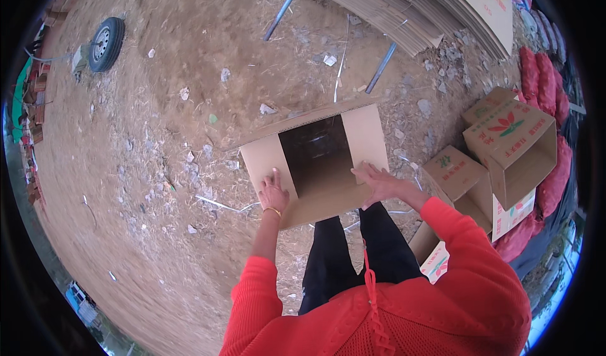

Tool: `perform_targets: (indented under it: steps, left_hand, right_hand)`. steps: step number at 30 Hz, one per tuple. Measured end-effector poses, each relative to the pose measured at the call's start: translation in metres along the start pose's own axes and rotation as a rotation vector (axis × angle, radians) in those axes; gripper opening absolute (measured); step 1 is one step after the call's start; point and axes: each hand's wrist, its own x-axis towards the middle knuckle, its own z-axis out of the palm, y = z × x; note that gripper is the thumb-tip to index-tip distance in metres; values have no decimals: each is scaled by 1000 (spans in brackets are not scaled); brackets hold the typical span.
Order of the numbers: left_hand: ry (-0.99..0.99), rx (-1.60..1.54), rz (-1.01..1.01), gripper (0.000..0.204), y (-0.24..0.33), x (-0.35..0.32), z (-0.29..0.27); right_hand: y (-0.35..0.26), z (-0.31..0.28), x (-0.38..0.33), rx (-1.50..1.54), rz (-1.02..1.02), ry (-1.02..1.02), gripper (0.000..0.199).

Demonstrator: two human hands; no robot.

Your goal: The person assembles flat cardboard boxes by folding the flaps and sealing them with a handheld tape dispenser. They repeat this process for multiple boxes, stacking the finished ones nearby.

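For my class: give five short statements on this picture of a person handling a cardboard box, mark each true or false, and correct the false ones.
1. The left hand touches the left flap of the box in front of the person. True.
2. That box is sealed shut. False: it is open, and its dark inside shows.
3. A wheel with a black tyre is at the upper left of the picture. True.
4. Only the left hand touches the box. False: the right hand is on it too, at the right flap.
5. Red sacks lie at the right of the picture. True.
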Motion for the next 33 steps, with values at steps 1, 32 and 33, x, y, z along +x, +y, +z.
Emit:
perform_targets:
  steps: [1, 32, 33]
  left_hand:
    - [-5, -6, -1, 89, -1, -2, -1]
    - [-91, -1394, -40, 64, -78, -48, 4]
    - [6, -1237, -110, 65, -61, -51, -1]
  right_hand:
    - [-17, -7, -2, -60, -20, -52, 116]
    - [46, -71, 78, 292, -117, 181, 35]
    - [45, -72, 82, 256, -134, 286, 34]
